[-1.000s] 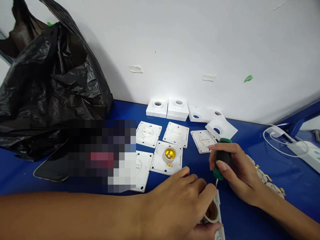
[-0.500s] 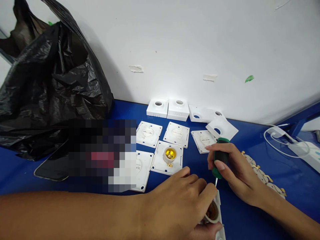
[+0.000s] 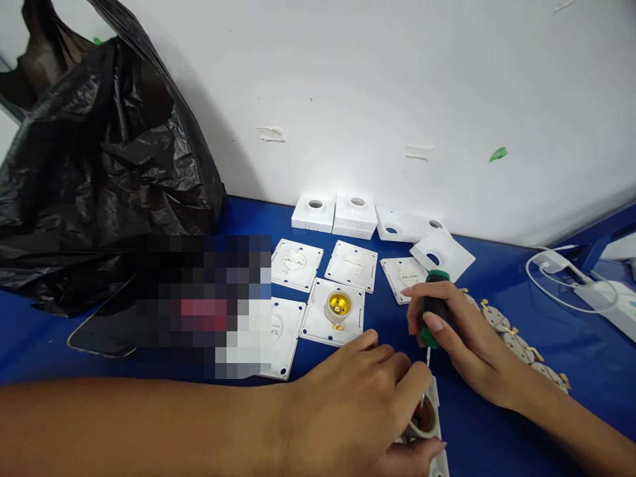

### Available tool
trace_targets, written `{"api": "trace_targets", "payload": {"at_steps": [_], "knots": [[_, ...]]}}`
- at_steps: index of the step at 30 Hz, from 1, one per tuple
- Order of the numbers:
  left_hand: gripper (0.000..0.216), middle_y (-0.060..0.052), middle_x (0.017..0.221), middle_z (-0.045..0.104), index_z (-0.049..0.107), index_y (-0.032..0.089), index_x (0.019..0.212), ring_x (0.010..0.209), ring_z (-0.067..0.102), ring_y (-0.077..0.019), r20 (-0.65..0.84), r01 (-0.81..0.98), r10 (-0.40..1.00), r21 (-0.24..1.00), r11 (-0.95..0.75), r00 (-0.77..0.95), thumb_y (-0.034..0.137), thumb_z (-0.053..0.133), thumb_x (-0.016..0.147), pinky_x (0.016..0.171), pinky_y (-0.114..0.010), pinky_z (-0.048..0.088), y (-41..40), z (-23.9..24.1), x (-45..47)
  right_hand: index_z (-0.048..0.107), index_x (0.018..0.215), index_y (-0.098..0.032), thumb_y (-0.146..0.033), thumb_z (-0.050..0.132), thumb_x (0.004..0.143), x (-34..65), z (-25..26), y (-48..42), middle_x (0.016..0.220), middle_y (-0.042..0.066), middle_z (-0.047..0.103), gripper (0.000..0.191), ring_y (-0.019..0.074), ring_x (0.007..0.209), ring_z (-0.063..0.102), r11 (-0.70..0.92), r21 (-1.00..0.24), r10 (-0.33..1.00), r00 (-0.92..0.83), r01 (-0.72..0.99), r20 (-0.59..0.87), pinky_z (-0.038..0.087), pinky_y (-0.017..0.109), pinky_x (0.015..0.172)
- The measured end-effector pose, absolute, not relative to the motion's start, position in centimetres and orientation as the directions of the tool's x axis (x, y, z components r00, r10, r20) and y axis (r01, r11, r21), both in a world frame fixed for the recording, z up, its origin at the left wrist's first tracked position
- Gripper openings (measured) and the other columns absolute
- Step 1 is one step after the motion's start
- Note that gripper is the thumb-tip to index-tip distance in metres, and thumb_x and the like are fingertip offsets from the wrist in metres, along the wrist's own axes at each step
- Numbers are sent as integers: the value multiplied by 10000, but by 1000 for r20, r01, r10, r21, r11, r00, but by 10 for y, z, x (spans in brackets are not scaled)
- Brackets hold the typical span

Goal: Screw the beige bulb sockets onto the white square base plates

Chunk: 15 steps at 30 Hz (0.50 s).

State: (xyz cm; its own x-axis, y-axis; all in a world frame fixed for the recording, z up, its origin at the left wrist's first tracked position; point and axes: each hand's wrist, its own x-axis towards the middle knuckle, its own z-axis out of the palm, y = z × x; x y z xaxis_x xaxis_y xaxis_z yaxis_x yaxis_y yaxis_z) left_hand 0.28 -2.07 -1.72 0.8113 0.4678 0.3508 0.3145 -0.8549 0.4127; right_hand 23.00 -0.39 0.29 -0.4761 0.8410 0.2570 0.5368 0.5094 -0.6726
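1. Grasping a round lamp socket [image 3: 431,427] with the left hand [image 3: 365,397], setting the index finger by the far rim and the thumb along the near side.
2. Holding that socket over a white plate [image 3: 441,457] at the bottom of the view, covering much of both with the same hand.
3. Gripping a green-and-black screwdriver [image 3: 435,310] in the right hand [image 3: 470,358], curling the fingers around the handle and pressing the thumb against it.
4. Pointing the screwdriver downward, passing its shaft behind the left index finger and into the socket's opening, without showing the tip clearly.
5. Facing, beyond the left hand, a second plate [image 3: 322,321] bearing a brass-lined socket [image 3: 338,308] on the blue surface [image 3: 487,437].
6. Having four bare plates [image 3: 350,266] lying near that one, and white covers [image 3: 355,218] sitting behind them along the wall [image 3: 348,79].
7. Reaching past brass-tabbed discs [image 3: 517,348], lying beside the right forearm in a slanting row.
8. Seeing a black bag [image 3: 109,146] at far left, and a white power strip [image 3: 606,298] at far right.
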Motion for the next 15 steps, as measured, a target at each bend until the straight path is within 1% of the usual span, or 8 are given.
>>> {"api": "trace_targets", "payload": {"at_steps": [6,11,15], "knots": [[382,21,801,660,549,195,914,726,652,-184,356,305,465,422,-854,810,486,796,930,868,-348,477,-20,-17,3,481,1402,-342,-358,388,1151,228,2,-3,951,-4,632,267,138,810,643,495,-692,845,-479,526,240,528,278,756],[390,12,810,667,550,191,922,737,654,-189,351,311,460,406,-860,816,501,787,937,869,-350,479,-21,-17,3,473,1405,-347,-354,384,1154,229,3,-4,958,-8,629,267,132,813,639,484,-699,847,-482,526,224,528,270,765],[393,15,803,664,538,197,898,723,648,-188,339,307,461,420,-854,820,499,786,940,855,-348,476,-20,-16,3,477,1404,-343,-355,387,1152,230,3,-4,960,-3,631,268,134,812,641,478,-704,850,-478,526,219,532,269,763]]}}
